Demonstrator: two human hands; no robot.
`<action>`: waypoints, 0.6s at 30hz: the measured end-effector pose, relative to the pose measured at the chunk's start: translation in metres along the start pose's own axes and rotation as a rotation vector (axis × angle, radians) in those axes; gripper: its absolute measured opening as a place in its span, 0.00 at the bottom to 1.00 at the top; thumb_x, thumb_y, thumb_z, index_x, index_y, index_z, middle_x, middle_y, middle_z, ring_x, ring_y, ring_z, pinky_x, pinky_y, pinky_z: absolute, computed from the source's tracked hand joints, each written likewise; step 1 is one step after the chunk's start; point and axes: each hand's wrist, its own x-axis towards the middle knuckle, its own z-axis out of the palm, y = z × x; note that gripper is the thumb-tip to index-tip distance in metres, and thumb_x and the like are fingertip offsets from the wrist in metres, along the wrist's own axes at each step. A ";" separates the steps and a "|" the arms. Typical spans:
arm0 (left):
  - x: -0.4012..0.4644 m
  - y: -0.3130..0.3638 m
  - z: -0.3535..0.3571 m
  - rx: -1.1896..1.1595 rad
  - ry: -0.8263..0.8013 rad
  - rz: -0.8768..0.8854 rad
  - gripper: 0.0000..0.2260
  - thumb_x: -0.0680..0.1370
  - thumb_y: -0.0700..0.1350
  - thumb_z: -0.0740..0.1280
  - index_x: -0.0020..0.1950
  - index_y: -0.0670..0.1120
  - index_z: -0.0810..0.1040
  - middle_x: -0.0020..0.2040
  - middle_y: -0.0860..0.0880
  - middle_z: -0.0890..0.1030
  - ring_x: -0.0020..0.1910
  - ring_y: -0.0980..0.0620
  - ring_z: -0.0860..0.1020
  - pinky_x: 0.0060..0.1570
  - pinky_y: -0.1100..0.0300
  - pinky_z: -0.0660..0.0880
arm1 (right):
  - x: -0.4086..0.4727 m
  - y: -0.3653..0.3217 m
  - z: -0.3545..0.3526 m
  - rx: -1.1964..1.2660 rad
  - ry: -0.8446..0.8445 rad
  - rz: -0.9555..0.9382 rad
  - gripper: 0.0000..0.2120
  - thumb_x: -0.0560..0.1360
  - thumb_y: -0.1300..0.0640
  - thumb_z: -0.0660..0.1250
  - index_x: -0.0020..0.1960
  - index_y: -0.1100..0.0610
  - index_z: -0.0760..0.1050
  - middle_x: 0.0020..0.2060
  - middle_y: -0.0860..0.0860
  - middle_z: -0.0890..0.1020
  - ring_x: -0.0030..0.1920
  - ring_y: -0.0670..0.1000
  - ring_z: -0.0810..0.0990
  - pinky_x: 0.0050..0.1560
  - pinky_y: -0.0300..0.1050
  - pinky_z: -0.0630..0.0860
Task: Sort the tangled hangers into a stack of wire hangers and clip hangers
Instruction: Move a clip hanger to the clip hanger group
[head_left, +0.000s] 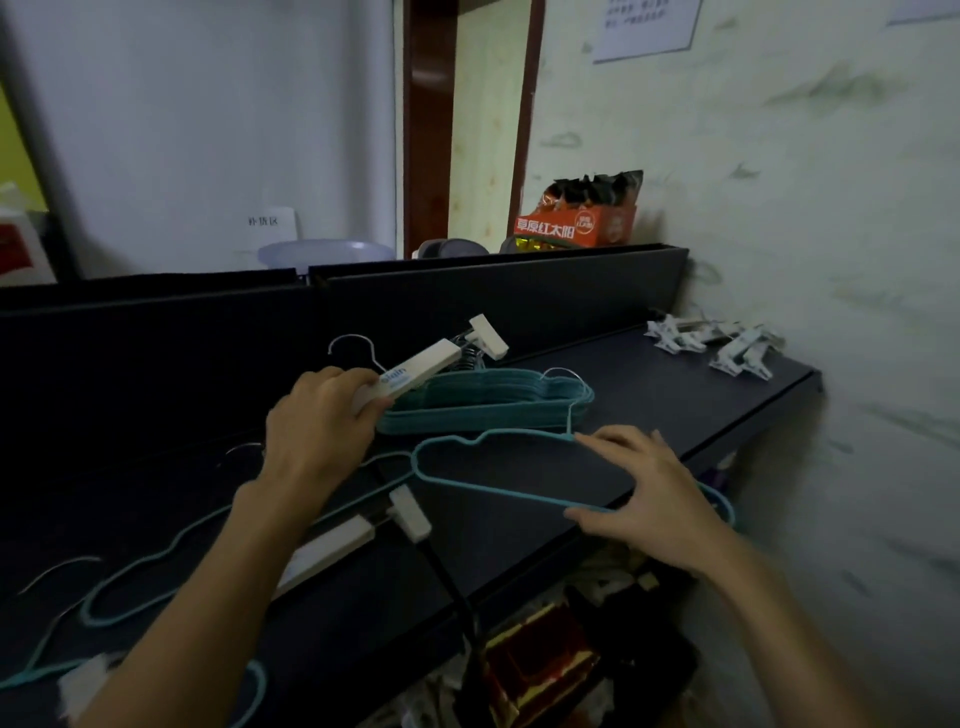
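My left hand (324, 410) grips the near end of a white clip hanger (431, 361), raised over a stack of teal wire hangers (483, 402) on the dark shelf (675, 395). My right hand (641, 491) holds one teal wire hanger (493, 462) between thumb and fingers, just in front of that stack. Another white clip hanger (358, 535) lies under my left forearm among loose teal wire hangers (156, 571) at the near left. A pile of white clip hangers (727, 345) sits at the shelf's far right corner.
A dark partition (467, 296) runs along the back of the shelf, with an orange snack box (576, 226) behind it. The stained wall (831, 234) closes off the right side. Cluttered packages (540, 670) lie below the shelf's front edge.
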 end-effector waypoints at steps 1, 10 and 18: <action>0.007 -0.001 0.004 0.006 0.008 -0.013 0.14 0.76 0.53 0.66 0.59 0.49 0.79 0.49 0.47 0.79 0.46 0.44 0.75 0.35 0.52 0.73 | 0.014 0.008 0.002 0.005 -0.010 -0.008 0.38 0.63 0.33 0.70 0.70 0.44 0.65 0.60 0.38 0.67 0.64 0.42 0.66 0.74 0.52 0.43; 0.051 -0.015 0.020 0.064 -0.015 -0.080 0.15 0.76 0.53 0.66 0.60 0.50 0.78 0.52 0.48 0.79 0.50 0.45 0.75 0.40 0.50 0.74 | 0.127 0.038 0.045 0.033 -0.127 -0.048 0.37 0.64 0.36 0.72 0.70 0.45 0.66 0.70 0.45 0.66 0.72 0.51 0.58 0.74 0.57 0.47; 0.071 -0.025 0.020 0.048 0.037 -0.034 0.14 0.75 0.52 0.68 0.59 0.50 0.79 0.52 0.49 0.80 0.50 0.46 0.75 0.41 0.54 0.71 | 0.181 0.049 0.056 0.056 -0.144 -0.092 0.36 0.65 0.39 0.72 0.70 0.48 0.67 0.70 0.47 0.67 0.71 0.47 0.60 0.72 0.54 0.41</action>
